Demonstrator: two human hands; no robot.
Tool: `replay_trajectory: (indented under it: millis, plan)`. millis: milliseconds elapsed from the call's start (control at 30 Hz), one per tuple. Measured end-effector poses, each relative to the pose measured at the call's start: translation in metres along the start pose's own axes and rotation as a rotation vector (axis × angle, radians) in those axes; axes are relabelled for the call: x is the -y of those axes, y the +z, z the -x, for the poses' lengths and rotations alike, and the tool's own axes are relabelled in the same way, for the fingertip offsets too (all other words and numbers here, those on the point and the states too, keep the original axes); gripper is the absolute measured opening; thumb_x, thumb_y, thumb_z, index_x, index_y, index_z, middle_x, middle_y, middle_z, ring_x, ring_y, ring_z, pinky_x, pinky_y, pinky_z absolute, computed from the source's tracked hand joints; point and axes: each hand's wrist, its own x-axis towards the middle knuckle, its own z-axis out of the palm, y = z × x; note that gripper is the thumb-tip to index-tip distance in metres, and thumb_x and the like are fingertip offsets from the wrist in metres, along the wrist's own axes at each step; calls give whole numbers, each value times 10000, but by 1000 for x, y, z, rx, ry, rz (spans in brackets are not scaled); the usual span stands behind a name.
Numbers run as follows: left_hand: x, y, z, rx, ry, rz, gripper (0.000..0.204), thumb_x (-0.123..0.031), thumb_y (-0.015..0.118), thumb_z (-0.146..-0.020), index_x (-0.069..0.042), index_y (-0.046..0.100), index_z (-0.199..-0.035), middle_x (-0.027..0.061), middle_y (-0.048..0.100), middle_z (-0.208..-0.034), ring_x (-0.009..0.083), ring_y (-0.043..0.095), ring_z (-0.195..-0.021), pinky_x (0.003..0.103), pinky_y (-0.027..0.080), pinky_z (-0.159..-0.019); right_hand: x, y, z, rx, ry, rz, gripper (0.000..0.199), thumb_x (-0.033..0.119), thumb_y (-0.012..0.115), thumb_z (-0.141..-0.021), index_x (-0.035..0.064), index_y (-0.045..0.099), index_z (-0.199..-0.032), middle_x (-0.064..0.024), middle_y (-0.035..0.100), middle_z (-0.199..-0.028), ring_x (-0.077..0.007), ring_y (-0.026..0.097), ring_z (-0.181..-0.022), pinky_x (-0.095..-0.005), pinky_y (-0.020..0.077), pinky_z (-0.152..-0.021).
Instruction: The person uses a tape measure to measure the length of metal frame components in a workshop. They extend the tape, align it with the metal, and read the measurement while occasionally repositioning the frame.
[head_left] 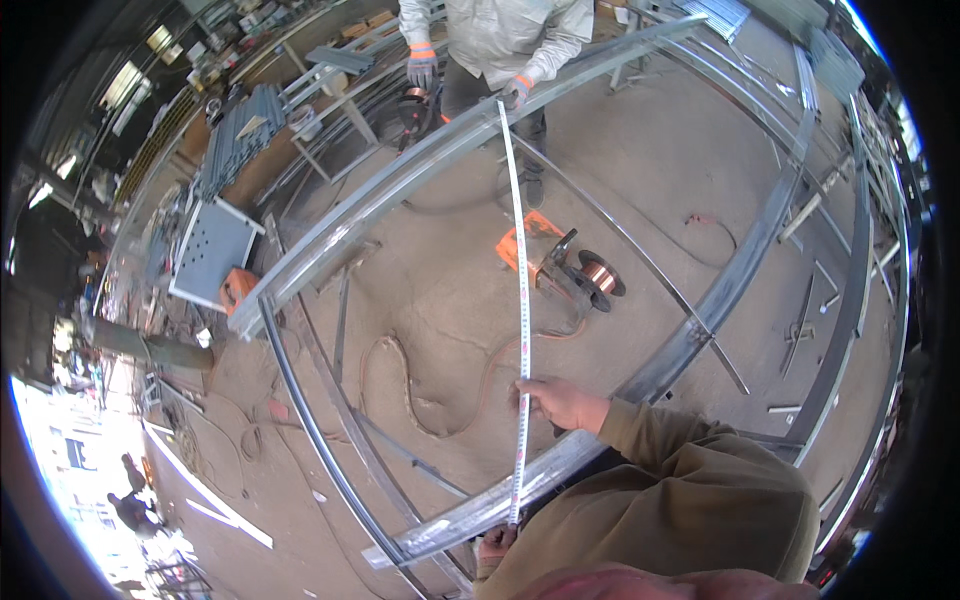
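A white tape measure blade [522,300] stretches from the far steel beam [380,185] to the near steel beam [450,522], across the open middle of a metal frame. My right hand [560,402] pinches the blade a little beyond the near beam, its thumb and fingers closed on it. Down at the near beam, my left hand [495,542] is closed at the blade's lower end; the tape's case cannot be made out. Opposite me, a person's gloved hand [517,90] rests on the far beam at the blade's other end.
An orange wire feeder [535,243] with a copper wire spool [600,278] stands on the floor inside the frame. A hose [405,375] snakes nearby. Thin bars [620,225] cross the frame. The person's other gloved hand [422,68] is near a dark tool [412,112].
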Motion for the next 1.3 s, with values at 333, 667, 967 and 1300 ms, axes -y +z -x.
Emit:
replay_trajectory:
  millis: [333, 667, 967, 1300]
  plan:
    - [-46, -7, 45, -133, 89, -214, 312, -365, 699, -945, -60, 762, -963, 182, 712, -818, 286, 691, -727, 405, 533, -691, -96, 55, 59, 57, 175, 107, 355, 301, 613, -1040, -21, 652, -1185, -119, 707, -1110, -244, 693, -1063, -411, 546, -1002]
    - [-53, 1, 44, -86, 248, -154, 359, -418, 674, -942, -90, 761, -1060, 188, 738, -954, 362, 713, -913, 428, 556, -819, -105, 37, 84, -75, 70, -12, 330, 353, 570, -1048, 37, 655, -1084, -109, 697, -981, -246, 696, -921, -415, 571, -904]
    - [-75, 14, 14, 100, 153, -195, 364, -386, 703, -957, -57, 754, -1104, 164, 759, -981, 293, 724, -946, 389, 546, -888, -121, 42, 102, -41, 181, 300, 451, 387, 529, -1070, -6, 654, -1252, -103, 692, -1182, -228, 669, -1083, -378, 541, -957]
    - [-55, 28, -34, -36, -39, -84, 347, -393, 694, -949, -61, 764, -1028, 159, 745, -949, 295, 704, -881, 392, 545, -804, 8, -6, 22, 16, -91, 483, 632, 312, 722, -957, 25, 474, -1463, -113, 584, -1373, -209, 581, -1193, -349, 487, -1014]
